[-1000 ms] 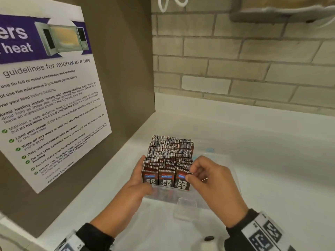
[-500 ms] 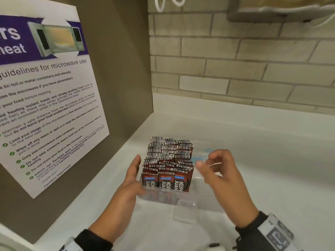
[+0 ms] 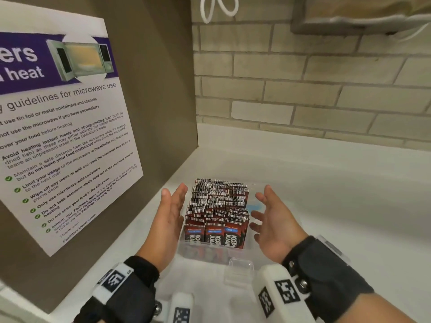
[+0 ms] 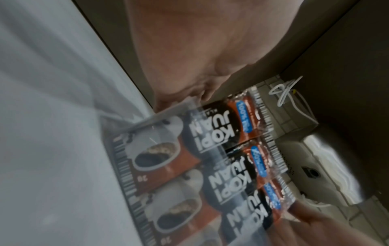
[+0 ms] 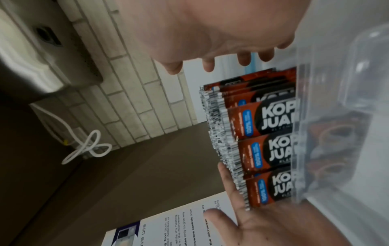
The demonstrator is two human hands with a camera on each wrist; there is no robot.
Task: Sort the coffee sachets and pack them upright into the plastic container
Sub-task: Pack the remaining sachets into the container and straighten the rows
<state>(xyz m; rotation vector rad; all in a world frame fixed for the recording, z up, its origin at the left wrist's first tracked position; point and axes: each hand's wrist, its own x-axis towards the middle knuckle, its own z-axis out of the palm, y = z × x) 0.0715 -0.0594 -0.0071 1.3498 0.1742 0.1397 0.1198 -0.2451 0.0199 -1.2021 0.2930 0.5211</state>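
Several brown and black coffee sachets (image 3: 218, 206) stand upright in rows in a clear plastic container (image 3: 205, 252) on the white counter. They fill the container's left part; its right part shows bare plastic. My left hand (image 3: 171, 207) is flat and straight-fingered beside the left wall of the container, palm facing the sachets. My right hand (image 3: 268, 213) hovers on the right side with fingers spread, holding nothing. The left wrist view shows the front sachets (image 4: 221, 149) through the clear wall. In the right wrist view the sachets (image 5: 258, 141) sit between both hands.
A brown side panel with a microwave guidelines poster (image 3: 63, 127) rises close on the left. A brick wall (image 3: 303, 89) stands behind the counter. A clear latch tab (image 3: 240, 270) juts from the container's near edge. White counter (image 3: 349, 206) stretches to the right.
My right hand let go of the front sachets and drew back to the right, fingers spread. My left hand straightened and now lies along the container's left side.
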